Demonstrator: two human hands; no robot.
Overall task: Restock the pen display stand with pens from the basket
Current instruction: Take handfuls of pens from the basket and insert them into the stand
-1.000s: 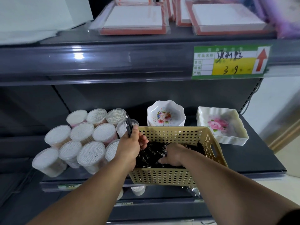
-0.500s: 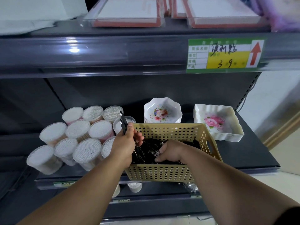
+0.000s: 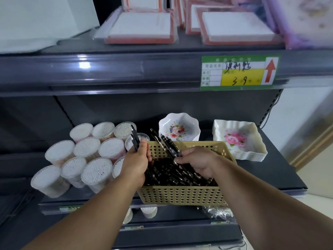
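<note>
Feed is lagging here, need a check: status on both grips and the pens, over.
Left grip holds two black pens. Right grip holds pen bunch over basket. Display stand not in view; cotton-swab tubs beside left grip.

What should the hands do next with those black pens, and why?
Probably the right hand should pass its lifted pens to the left hand, which grips two pens at the basket rim; no display stand is in view.
</note>
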